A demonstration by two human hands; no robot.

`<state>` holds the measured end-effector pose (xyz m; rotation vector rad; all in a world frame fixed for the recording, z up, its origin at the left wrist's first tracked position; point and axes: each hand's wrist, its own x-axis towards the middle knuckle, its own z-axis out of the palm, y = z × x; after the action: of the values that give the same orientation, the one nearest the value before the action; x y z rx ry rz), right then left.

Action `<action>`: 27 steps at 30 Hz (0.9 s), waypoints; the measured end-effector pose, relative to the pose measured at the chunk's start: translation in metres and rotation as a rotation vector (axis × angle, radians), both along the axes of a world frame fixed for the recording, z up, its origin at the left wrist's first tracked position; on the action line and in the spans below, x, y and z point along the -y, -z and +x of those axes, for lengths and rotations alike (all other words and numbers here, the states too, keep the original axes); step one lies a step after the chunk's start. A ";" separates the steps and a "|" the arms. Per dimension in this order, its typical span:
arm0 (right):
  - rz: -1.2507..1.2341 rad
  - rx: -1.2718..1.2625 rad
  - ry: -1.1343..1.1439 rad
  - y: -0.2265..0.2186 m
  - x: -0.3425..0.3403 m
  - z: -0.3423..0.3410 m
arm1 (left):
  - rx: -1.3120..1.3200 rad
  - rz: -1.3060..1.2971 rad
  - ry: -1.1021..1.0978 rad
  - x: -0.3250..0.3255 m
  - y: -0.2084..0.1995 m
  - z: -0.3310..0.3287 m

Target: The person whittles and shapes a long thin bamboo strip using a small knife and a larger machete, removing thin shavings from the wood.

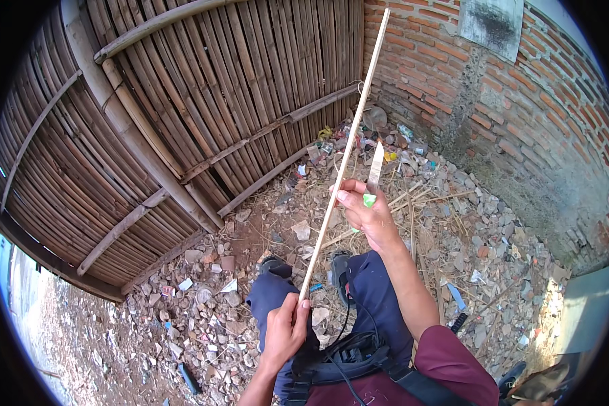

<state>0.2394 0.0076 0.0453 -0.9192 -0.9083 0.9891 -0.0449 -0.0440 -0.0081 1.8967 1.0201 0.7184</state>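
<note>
A long, thin pale bamboo strip (345, 152) slants upward, with a green-handled knife (373, 174) blade upright beside it.

hands – 2 (287, 331) | bamboo strip – 1 (345, 159) | knife – 1 (374, 169) | shoes – seemingly 2 (340, 260)

- The dirt ground (115, 325) carries scattered stones and rubble (203, 291).
- Dry bamboo offcuts (426, 196) lie on it.
- Colourful litter (358, 145) is heaped at the corner.

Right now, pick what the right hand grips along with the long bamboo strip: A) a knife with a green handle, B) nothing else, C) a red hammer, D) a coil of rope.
A: the right hand holds a knife, blade up and green handle showing, against the bamboo strip.
</note>
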 end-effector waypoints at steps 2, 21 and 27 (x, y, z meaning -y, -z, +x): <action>-0.004 0.011 -0.005 -0.002 0.003 -0.005 | -0.088 0.021 0.026 -0.003 -0.004 -0.004; 0.053 0.900 0.272 -0.024 -0.029 -0.026 | 0.389 -0.283 0.023 -0.110 -0.058 0.056; 0.183 0.960 0.210 -0.001 -0.036 -0.021 | 0.512 -0.482 0.036 -0.111 -0.026 0.053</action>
<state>0.2181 0.0434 0.0460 -1.3182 -1.6224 0.2278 0.0076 0.0669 0.0177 1.2259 0.7427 0.7974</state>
